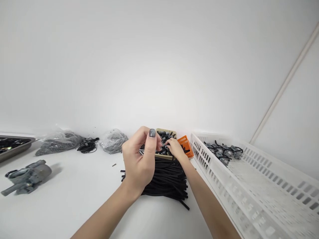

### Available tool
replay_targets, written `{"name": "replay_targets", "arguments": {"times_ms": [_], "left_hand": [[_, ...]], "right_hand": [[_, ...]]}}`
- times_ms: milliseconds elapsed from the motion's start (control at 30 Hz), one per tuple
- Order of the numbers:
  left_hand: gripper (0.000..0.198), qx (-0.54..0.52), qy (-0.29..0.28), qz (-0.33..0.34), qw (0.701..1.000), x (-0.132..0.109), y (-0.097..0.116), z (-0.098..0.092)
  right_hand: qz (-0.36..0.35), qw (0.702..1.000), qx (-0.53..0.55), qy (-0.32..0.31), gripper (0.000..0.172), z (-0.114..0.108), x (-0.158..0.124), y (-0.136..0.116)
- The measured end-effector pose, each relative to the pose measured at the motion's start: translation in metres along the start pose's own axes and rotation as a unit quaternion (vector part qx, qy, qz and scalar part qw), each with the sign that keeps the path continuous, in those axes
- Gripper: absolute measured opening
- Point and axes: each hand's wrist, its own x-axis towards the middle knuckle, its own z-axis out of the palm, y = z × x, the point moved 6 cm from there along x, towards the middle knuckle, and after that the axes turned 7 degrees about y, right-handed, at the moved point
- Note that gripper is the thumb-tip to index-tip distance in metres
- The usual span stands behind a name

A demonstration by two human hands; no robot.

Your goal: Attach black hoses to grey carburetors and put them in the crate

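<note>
My left hand [139,159] is raised over the white table, fingers curled in a pinch around a small metal part that barely shows at its fingertips. My right hand [175,148] reaches into a beige box [171,133] of small black parts, fingers pinched on one small piece there. Beneath both hands lies a pile of black rubber tube pieces [166,181]. An orange basket [186,145] stands just right of the beige box.
A white slotted crate [261,189] at right holds several grey parts with black tubes [223,151]. A grey metal carburetor [26,176] lies at left, a metal tray [15,146] beyond it. Clear bags of parts [59,141] and black rings [87,145] sit by the wall.
</note>
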Motion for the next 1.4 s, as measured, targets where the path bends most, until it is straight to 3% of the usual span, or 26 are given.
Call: {"name": "replay_targets", "arguments": {"times_ms": [200, 333, 433, 567, 700, 767, 833, 900, 967, 1000, 1067, 1167, 1233, 1300, 1400], "left_hand": [[0.037, -0.012, -0.039, -0.010, 0.999, -0.007, -0.007, 0.011], [0.034, 0.026, -0.071, 0.002, 0.997, -0.011, -0.014, 0.023], [0.030, 0.058, -0.103, 0.017, 0.993, -0.016, -0.021, 0.034], [0.021, 0.109, -0.190, 0.006, 0.976, -0.027, -0.035, 0.054], [0.012, 0.189, -0.307, -0.004, 0.933, -0.041, -0.045, 0.071], [0.012, 0.235, -0.347, -0.012, 0.908, -0.047, -0.050, 0.070], [0.017, 0.295, -0.379, -0.024, 0.877, -0.054, -0.063, 0.057], [0.026, 0.371, -0.403, -0.043, 0.836, -0.059, -0.083, 0.028], [0.037, 0.454, -0.406, -0.080, 0.789, -0.062, -0.110, -0.022], [0.043, 0.508, -0.390, -0.111, 0.760, -0.060, -0.124, -0.056], [0.053, 0.634, -0.292, -0.206, 0.686, -0.052, -0.145, -0.140], [0.065, 0.721, -0.182, -0.271, 0.612, -0.039, -0.151, -0.252], [0.068, 0.748, -0.136, -0.299, 0.576, -0.032, -0.149, -0.308], [0.069, 0.753, -0.123, -0.324, 0.560, -0.031, -0.153, -0.345], [0.060, 0.738, -0.139, -0.338, 0.567, -0.032, -0.170, -0.371]], "right_hand": [[0.057, 0.989, 0.044, 0.129, 0.020, -0.025, -0.010, 0.009], [0.075, 0.950, 0.166, 0.254, 0.016, -0.070, -0.014, 0.012], [0.096, 0.922, 0.227, 0.299, 0.023, -0.106, -0.019, 0.010], [0.095, 0.928, 0.231, 0.276, 0.027, -0.145, -0.029, -0.006], [0.115, 0.935, 0.240, 0.235, 0.025, -0.172, -0.041, -0.016], [0.122, 0.936, 0.249, 0.215, 0.025, -0.182, -0.045, -0.017], [0.126, 0.933, 0.253, 0.223, 0.027, -0.194, -0.049, -0.018], [0.138, 0.927, 0.254, 0.239, 0.028, -0.206, -0.054, -0.019], [0.156, 0.925, 0.253, 0.238, 0.026, -0.213, -0.058, -0.020], [0.163, 0.924, 0.253, 0.235, 0.024, -0.216, -0.059, -0.020], [0.167, 0.925, 0.252, 0.231, 0.021, -0.220, -0.062, -0.022], [0.158, 0.923, 0.262, 0.234, 0.020, -0.223, -0.064, -0.024], [0.152, 0.922, 0.269, 0.235, 0.022, -0.224, -0.065, -0.025], [0.147, 0.922, 0.269, 0.235, 0.025, -0.225, -0.066, -0.025], [0.146, 0.927, 0.259, 0.228, 0.029, -0.226, -0.067, -0.025]]}}
